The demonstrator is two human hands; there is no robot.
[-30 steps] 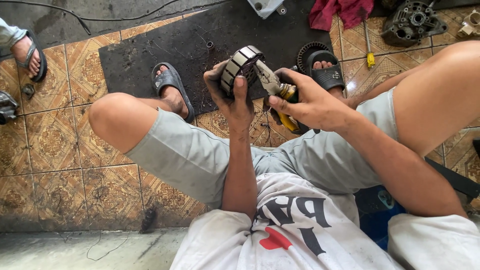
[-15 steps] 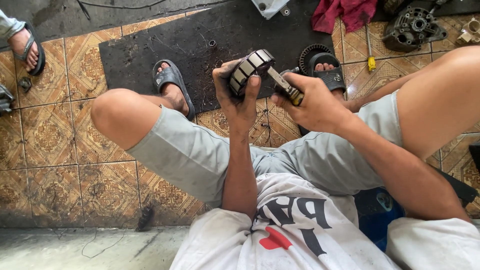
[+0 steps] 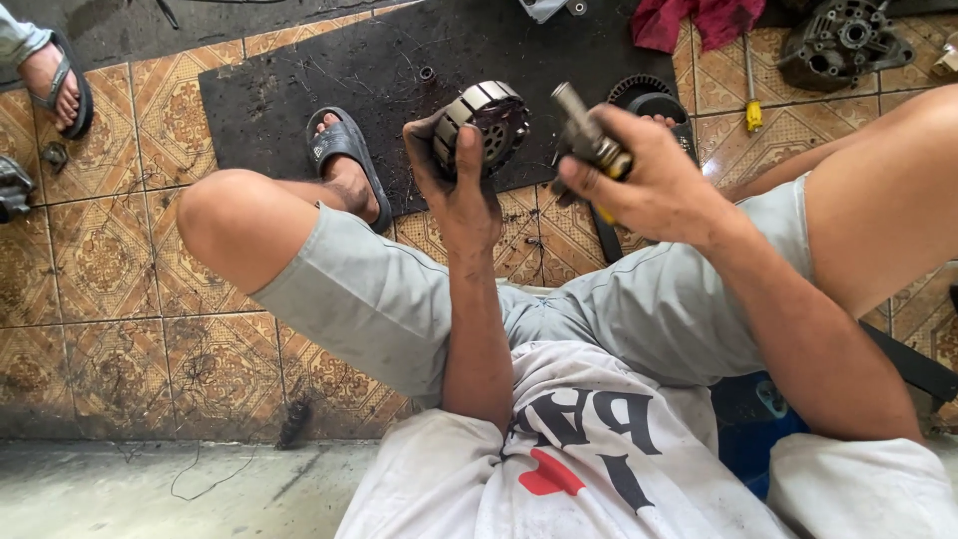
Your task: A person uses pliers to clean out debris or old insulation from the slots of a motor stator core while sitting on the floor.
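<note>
- A patterned brown tile floor [image 3: 90, 260] carries a black rubber mat [image 3: 299, 80] that runs toward its far edge; the person sits on the floor with knees raised and sandalled feet at the mat's near edge.
- The left hand [image 3: 461, 190] is closed around a round metal rotor [image 3: 484, 122] with grey claw-shaped segments on its rim, held up over the near edge of the mat, thumb across the near face and fingers behind.
- The rotor looks heavy, stiff and solid metal; the segmented rim gives the firmest hold, though it is likely greasy and could slip.
- The right hand [image 3: 639, 175] is clamped on a tool with a yellow handle [image 3: 607, 185], its grey metal end pointing up and toward the rotor, just beside it and not touching.
- At the far right corner of the floor lie a red rag [image 3: 699, 20], a yellow-handled screwdriver [image 3: 750, 85] and a grey cast housing [image 3: 843, 40], well apart from the hands.
- A black ribbed ring [image 3: 639, 95] lies on the mat's right edge, behind the right hand.
- Another person's sandalled foot [image 3: 55, 80] shows at the far left.
</note>
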